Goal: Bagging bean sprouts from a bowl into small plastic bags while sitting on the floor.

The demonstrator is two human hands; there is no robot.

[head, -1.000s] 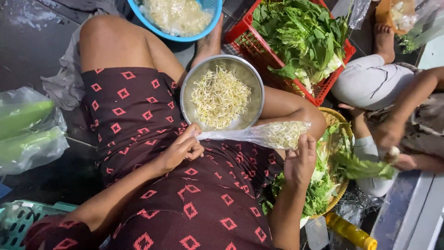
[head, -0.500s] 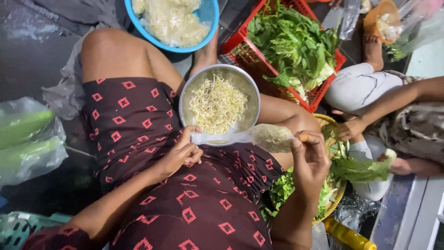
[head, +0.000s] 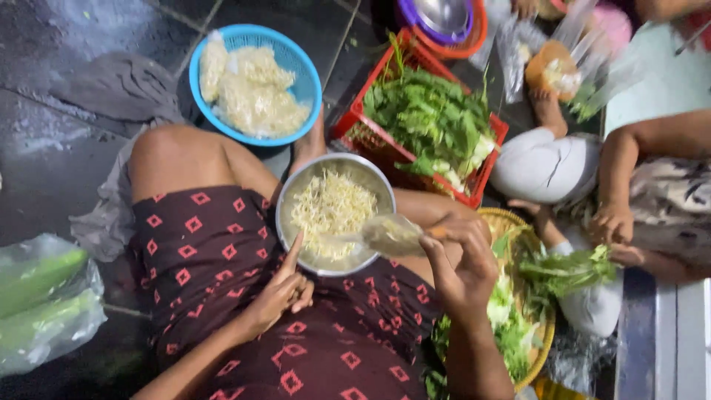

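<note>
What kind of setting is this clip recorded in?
Probably a floor-level food-prep spot, perhaps a market stall or home kitchen floor: a wet tiled floor, a red crate of leafy greens, and a metal bowl of bean sprouts on the person's lap.

Shiny metal bowl [head: 290, 194] — clear glossy plastic bag [head: 391, 234], woven cane tray [head: 498, 220], matt patterned cloth [head: 215, 255].
</note>
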